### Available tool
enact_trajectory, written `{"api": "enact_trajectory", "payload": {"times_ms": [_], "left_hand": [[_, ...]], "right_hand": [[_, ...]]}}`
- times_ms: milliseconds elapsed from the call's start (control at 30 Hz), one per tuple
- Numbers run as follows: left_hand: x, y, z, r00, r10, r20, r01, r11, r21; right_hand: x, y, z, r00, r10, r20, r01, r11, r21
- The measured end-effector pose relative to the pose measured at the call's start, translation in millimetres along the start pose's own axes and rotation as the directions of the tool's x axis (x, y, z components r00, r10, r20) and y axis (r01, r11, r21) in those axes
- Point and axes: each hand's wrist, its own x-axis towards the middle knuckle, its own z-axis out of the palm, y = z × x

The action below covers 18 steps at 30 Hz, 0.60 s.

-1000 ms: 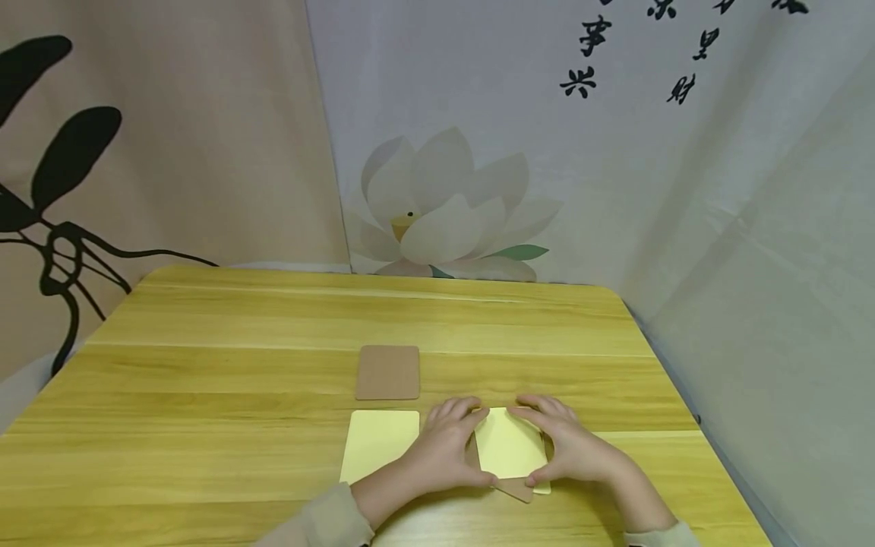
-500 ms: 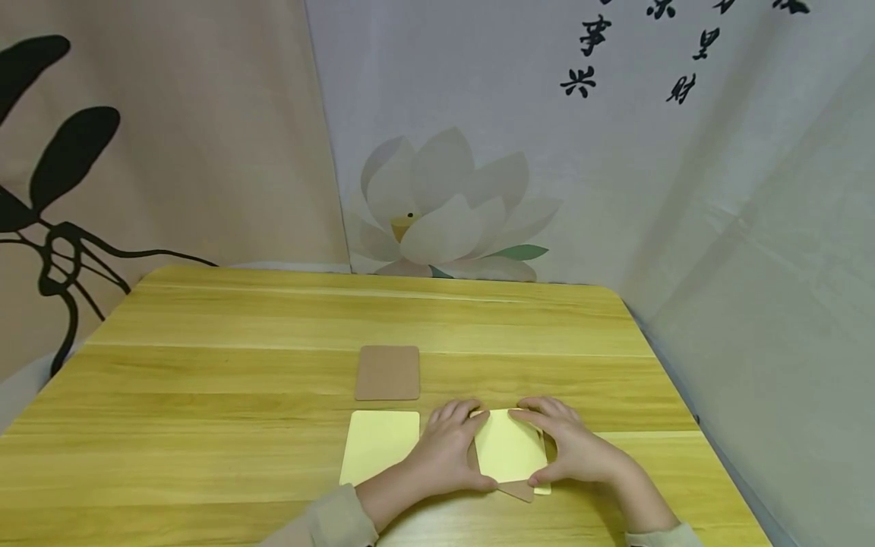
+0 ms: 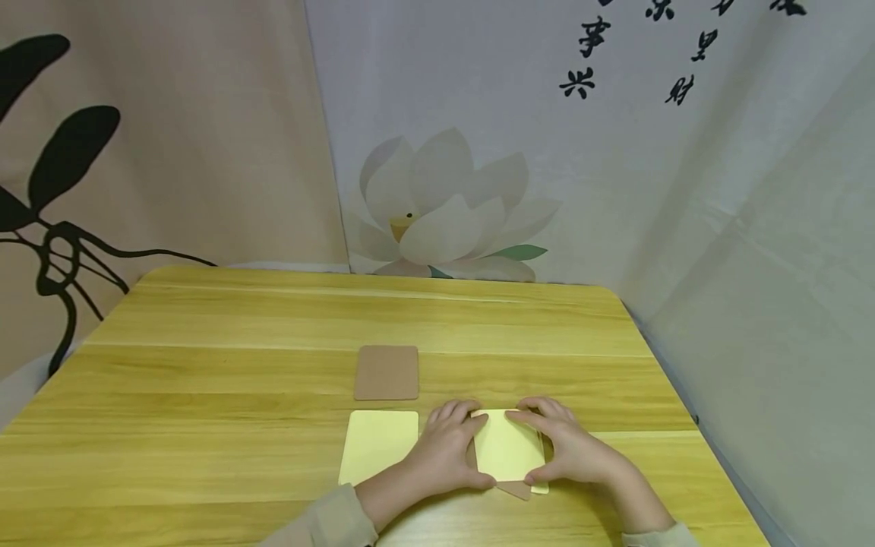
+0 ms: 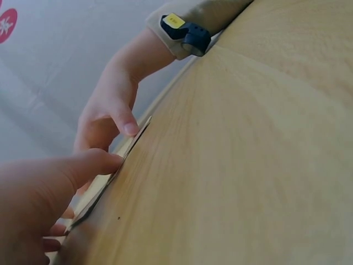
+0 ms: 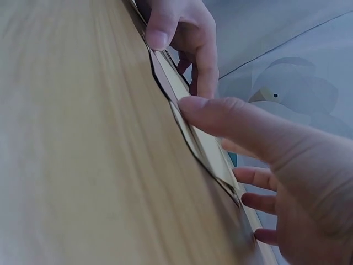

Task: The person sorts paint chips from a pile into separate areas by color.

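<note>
Both hands frame a small pile of thin, square cards with rounded corners at the front right of the table in the head view. A pale yellow card [image 3: 509, 448] lies on top. From under it, askew, pokes a brown card's corner [image 3: 515, 489], beside a sliver of another yellow card [image 3: 540, 488]. My left hand [image 3: 447, 448] holds the top card's left side, thumb at the near corner and fingers at the far one. On the opposite side my right hand [image 3: 570, 442] grips its two right corners likewise. The wrist views show both thumbs at the pile's near edge, low over the tabletop.
Left of the hands lies a second yellow card [image 3: 379, 444], partly covered by the left forearm. Just beyond it is a flat brown card [image 3: 386, 373]. The wooden table [image 3: 205, 395] ends at the back against a curtain [image 3: 478, 99] printed with a lotus.
Both hands keep their hold on the yellow card and stay nearly still. Its near edge sits slightly closer to me than a second ago; the other cards keep their places.
</note>
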Motion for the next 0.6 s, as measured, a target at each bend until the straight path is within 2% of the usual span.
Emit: {"api": "enact_trajectory", "payload": {"times_ms": [400, 600], "left_hand": [[-0.6, -0.6, 0.7, 0.999, 0.029, -0.040, -0.029, 1.000, 0.000], [0.2, -2.0, 1.4, 0.999, 0.017, -0.051, -0.017, 1.000, 0.000]], "right_hand": [[0.1, 3.2, 3.0, 0.999, -0.031, -0.016, 0.031, 1.000, -0.002], [-0.5, 2.3, 2.7, 0.999, -0.030, -0.009, 0.030, 1.000, -0.009]]}}
